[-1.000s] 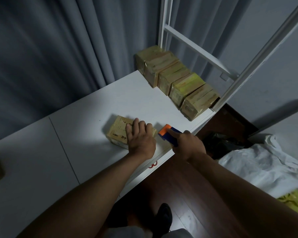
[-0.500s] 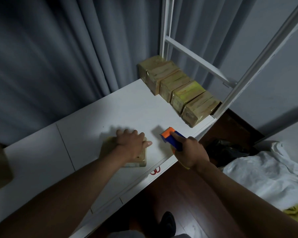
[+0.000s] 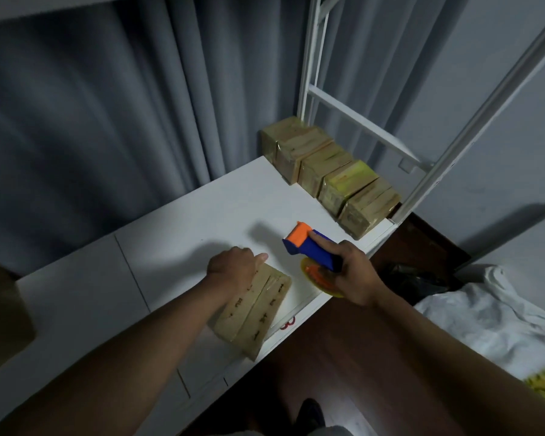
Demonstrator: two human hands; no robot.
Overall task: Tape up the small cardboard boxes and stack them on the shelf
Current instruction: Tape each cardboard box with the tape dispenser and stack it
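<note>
From the head view, the small cardboard box lies tilted at the front edge of the white shelf, one corner reaching that edge. The left hand curls over the box's far end, gripping it; the fingertips are hidden behind the knuckles. Just beside it, the right hand is wrapped round the blue-and-orange tape dispenser, held off the box, its yellow roll half covered by the palm. Bare shelf lies open between the hands and the row of taped boxes, which sits against the shelf's right end by the white frame post. A brown shape is cut off at the left. The writing on the box is too blurred to read.
</note>
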